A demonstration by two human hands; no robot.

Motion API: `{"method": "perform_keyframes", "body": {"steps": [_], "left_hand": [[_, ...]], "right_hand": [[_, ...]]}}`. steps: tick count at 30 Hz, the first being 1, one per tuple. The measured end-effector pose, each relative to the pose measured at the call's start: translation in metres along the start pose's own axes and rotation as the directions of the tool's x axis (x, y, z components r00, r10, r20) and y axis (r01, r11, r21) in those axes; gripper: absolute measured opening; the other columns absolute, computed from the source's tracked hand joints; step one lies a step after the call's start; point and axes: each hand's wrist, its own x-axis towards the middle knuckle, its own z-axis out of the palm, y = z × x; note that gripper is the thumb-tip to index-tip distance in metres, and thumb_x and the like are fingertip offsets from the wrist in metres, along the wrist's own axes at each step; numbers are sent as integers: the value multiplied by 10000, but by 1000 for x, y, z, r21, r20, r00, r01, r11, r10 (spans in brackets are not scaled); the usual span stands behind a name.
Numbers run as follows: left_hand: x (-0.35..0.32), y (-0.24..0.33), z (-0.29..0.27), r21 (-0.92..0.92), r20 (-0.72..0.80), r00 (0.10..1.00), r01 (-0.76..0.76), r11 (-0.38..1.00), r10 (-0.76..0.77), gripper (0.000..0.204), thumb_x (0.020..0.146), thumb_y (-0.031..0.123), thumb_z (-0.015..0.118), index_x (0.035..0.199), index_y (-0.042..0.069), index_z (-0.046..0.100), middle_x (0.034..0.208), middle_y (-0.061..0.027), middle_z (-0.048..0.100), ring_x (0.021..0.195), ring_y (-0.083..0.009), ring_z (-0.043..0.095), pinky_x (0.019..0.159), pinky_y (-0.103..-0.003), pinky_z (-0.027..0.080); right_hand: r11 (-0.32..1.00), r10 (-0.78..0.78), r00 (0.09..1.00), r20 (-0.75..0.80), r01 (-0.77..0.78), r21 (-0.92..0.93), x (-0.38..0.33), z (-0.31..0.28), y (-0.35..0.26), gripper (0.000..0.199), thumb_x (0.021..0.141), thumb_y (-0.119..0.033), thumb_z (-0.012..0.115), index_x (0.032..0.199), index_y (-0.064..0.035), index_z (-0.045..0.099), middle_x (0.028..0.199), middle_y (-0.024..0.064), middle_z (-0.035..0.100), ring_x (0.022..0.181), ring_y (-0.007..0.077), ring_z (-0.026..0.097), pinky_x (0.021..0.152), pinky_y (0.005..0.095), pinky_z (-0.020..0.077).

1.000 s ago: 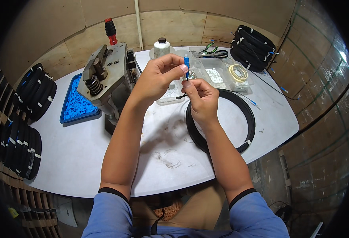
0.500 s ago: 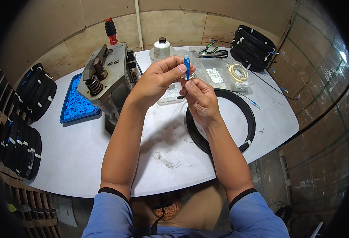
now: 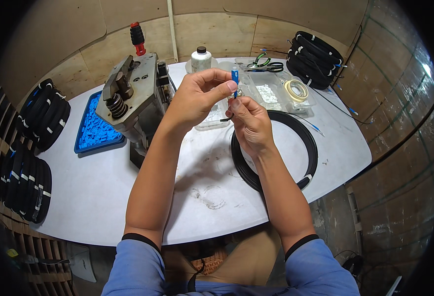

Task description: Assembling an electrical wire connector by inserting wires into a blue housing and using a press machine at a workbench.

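A slim blue fibre-optic connector with a pale tip stands upright between my hands, above the middle of the table. The thumb and fingers of my left hand pinch it partway down, leaving its top exposed. Just below, my right hand grips its lower end, where the black cable comes out; a short piece of cable shows beside the fingers. Fingers hide part of the connector's body. A large black cable coil lies flat on the table under my right forearm.
Left stands a metal hand press with a red-black handle, by a blue tray of small blue parts. Clear boxes, a tape roll, pliers, scissors and a white bottle sit behind. Cable coils stack at the sides.
My left fingers have moved slightly down and right along the connector, and more of its upper part shows above them. My right hand has hardly moved.
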Motion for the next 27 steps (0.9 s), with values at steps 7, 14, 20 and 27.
{"method": "perform_keyframes", "body": {"steps": [7, 14, 20, 27], "left_hand": [[0, 0, 2, 64, -34, 999, -5, 998, 7, 173, 871, 143, 672, 965, -1, 653, 881, -16, 644, 849, -83, 569, 801, -240, 451], [2, -3, 0, 32, -29, 999, -12, 999, 13, 174, 884, 156, 649, 973, 7, 642, 900, -22, 642, 861, -86, 566, 809, -253, 450], [2, -3, -2, 45, -10, 1000, -14, 999, 15, 185, 893, 174, 637, 982, 11, 635, 911, -24, 636, 873, -95, 564, 816, -260, 446], [3, -6, -3, 5, 15, 1000, 17, 1000, -17, 166, 905, 160, 620, 991, 19, 625, 949, -31, 635, 893, -98, 565, 815, -264, 449]], "right_hand": [[998, -18, 999, -28, 16, -66, 0, -1, -1, 143, 860, -131, 699, 939, -14, 680, 871, 22, 656, 826, 79, 565, 782, 222, 435], [996, -15, 999, -31, 12, -87, 1, 0, 1, 146, 857, -141, 705, 936, -20, 686, 865, 16, 658, 826, 77, 567, 783, 221, 433], [995, -17, 999, -35, 14, -103, 0, 0, 0, 151, 858, -151, 706, 937, -23, 688, 861, 11, 656, 818, 71, 561, 776, 219, 429], [995, -20, 999, -44, 16, -101, 1, -1, 1, 144, 859, -144, 704, 933, -22, 690, 863, 10, 658, 825, 71, 561, 790, 224, 430]]}}
